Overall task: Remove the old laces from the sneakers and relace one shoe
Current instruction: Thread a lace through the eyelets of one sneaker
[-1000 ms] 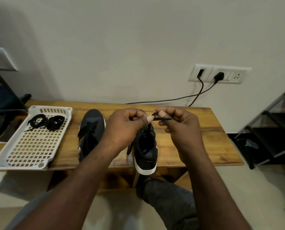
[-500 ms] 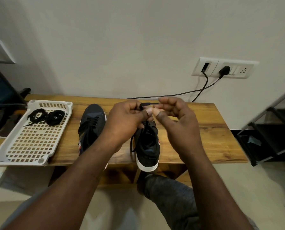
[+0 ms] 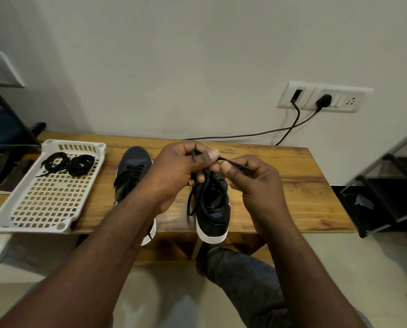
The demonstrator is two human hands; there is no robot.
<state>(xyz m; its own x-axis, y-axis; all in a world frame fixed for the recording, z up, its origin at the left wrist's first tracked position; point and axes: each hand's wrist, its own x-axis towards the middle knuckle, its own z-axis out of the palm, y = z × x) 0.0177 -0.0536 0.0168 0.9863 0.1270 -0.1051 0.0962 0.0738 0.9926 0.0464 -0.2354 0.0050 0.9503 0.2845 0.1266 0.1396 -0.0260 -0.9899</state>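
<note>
Noted right hand (image 3: 257,185) pinching thin black shoelace (image 3: 239,165) at frame centre, fingers spread before; left hand (image 3: 178,171) pinching it throughout. Toe of black white-soled sneaker (image 3: 212,209) hidden behind hands.

**Bare forearms and dark grey trousers, seen from the wearer's own eyes**

Both arms are uncovered as far as the view reaches. The left forearm (image 3: 107,245) and the right forearm (image 3: 297,268) are bare down to the wrists. The left hand (image 3: 174,176) and the right hand (image 3: 252,185) are bare too, with short, evenly trimmed thumbnails (image 3: 213,153). Beside the right forearm is a trouser leg (image 3: 245,285) in dark grey cloth with a mottled, heathered weave and soft creases.
</note>
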